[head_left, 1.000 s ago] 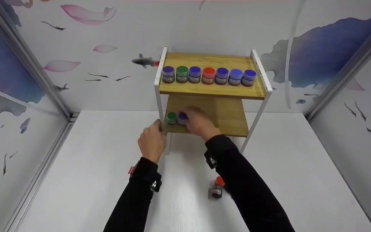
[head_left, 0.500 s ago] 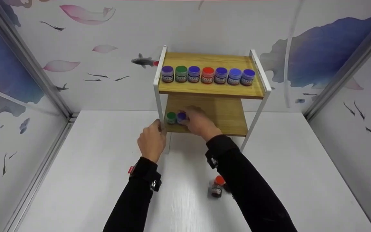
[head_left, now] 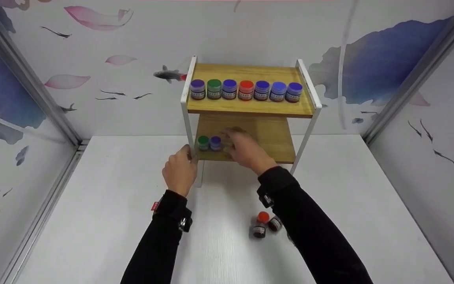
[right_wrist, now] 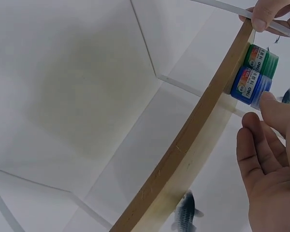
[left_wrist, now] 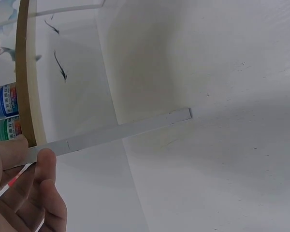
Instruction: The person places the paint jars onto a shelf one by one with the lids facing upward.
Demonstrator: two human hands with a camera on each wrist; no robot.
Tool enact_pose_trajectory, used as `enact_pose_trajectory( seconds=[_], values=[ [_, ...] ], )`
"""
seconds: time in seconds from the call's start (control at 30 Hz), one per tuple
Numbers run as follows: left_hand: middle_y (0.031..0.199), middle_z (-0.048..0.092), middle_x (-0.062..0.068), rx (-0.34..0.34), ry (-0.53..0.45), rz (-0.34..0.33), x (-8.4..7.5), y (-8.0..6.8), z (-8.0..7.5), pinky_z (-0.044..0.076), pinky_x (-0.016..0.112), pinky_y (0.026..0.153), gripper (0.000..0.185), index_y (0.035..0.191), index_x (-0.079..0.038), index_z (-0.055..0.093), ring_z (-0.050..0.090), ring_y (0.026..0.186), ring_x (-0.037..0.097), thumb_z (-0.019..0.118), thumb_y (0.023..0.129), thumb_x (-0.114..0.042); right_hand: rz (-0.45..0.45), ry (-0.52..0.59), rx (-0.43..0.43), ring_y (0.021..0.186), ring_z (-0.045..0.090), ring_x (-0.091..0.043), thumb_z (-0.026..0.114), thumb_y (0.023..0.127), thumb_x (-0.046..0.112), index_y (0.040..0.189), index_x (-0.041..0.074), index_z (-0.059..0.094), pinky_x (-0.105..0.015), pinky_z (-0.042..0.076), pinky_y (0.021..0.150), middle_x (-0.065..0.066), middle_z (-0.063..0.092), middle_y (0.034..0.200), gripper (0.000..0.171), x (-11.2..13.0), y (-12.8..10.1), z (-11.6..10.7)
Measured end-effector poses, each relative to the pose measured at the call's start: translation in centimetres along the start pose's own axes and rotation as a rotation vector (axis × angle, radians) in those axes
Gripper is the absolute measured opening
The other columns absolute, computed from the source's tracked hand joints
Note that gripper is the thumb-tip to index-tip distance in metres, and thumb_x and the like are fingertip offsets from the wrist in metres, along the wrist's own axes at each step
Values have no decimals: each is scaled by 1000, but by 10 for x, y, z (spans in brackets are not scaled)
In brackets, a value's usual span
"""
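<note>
A two-tier wooden shelf (head_left: 274, 146) with white legs stands at the back of the white table. On its lower board a green-lidded jar (head_left: 202, 142) and a blue-lidded jar (head_left: 215, 142) sit side by side at the left end. My right hand (head_left: 231, 140) is just right of the blue jar (right_wrist: 249, 86), fingers fairly straight, one fingertip (right_wrist: 268, 96) touching its lid edge. The green jar (right_wrist: 261, 58) stands beyond it. My left hand (head_left: 187, 154) grips the front-left leg (left_wrist: 111, 133), thumb and finger (left_wrist: 46, 159) pinching it.
Seven jars with purple, green, blue and red lids line the top board (head_left: 250, 108). An orange-lidded jar (head_left: 259, 225) stands on the table by my right forearm, with another jar (head_left: 275, 223) lying beside it. Patterned walls close in on three sides.
My right hand has eased off the blue jar and drawn slightly right. The left hand stays on the leg. A second jar near the orange one has come into sight.
</note>
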State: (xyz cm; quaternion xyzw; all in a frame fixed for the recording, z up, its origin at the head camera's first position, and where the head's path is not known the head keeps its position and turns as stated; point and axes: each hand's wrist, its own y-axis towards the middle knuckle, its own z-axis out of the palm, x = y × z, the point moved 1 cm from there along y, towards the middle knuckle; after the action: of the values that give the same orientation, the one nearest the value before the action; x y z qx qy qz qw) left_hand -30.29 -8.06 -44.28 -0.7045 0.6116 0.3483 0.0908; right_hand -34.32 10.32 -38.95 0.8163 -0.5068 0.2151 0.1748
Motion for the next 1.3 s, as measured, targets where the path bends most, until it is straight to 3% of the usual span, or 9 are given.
enact_pose_trajectory(
  seconds=[0.23, 0.57, 1.0, 1.3],
  values=[
    [86, 74, 9, -10, -6, 6, 0, 0, 0, 46, 36, 51, 12, 95, -9, 69, 63, 63, 23, 64, 93, -20, -62, -13, 8, 117, 60, -26, 62, 95, 12, 141, 9, 49, -40, 51, 98, -14, 58, 134, 47, 0, -14, -2],
    [88, 75, 10, -9, 4, 13, 2, 1, 0, 46, 37, 52, 14, 95, -9, 69, 65, 66, 25, 64, 94, -22, -189, -36, 45, 102, 65, -19, 66, 92, 10, 115, 7, 64, -34, 54, 94, -7, 69, 110, 23, -1, -32, 3],
    [91, 74, 11, 13, -2, 10, -1, -1, -1, 46, 36, 53, 17, 99, -8, 69, 64, 66, 24, 65, 93, -23, -223, -133, 125, 95, 66, -17, 68, 89, 5, 103, 9, 70, -31, 55, 88, -6, 71, 100, 14, -19, -58, 21],
    [88, 73, 8, 13, 8, 5, 1, 0, 1, 40, 33, 49, 15, 95, -9, 68, 58, 62, 22, 66, 92, -24, -225, -284, 226, 91, 66, -17, 71, 88, 12, 104, 11, 71, -33, 55, 84, -3, 71, 99, 15, -40, -78, 44]
  ],
)
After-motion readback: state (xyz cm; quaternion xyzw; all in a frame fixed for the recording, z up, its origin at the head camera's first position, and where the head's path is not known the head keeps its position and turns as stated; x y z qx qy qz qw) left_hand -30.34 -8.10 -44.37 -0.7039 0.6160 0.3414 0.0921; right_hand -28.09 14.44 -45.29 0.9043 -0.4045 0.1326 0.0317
